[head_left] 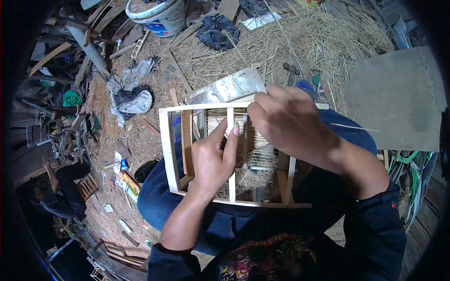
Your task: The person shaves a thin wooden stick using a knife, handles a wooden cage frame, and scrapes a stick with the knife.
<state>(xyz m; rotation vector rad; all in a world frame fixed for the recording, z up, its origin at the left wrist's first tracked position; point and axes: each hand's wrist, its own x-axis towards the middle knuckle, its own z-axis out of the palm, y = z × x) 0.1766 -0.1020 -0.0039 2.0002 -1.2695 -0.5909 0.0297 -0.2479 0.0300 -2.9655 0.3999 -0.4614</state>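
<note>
A pale wooden frame (171,150) with several slats and rows of thin bars rests across my lap. My left hand (211,161) is closed, with thumb and index finger on either side of the frame's middle slat. At the top rail, near its right part, my right hand (286,112) is closed with its fingers curled down. Whatever it pinches there is hidden by the fingers. A shiny metal sheet (229,87) lies just beyond the top rail.
A hammer (291,72) lies beyond my right hand. A white bucket (157,16) and a black plastic bag (218,33) are at the back. A flat board (396,98) is at right. Scrap wood (70,51) is piled at left, where another person (61,192) sits.
</note>
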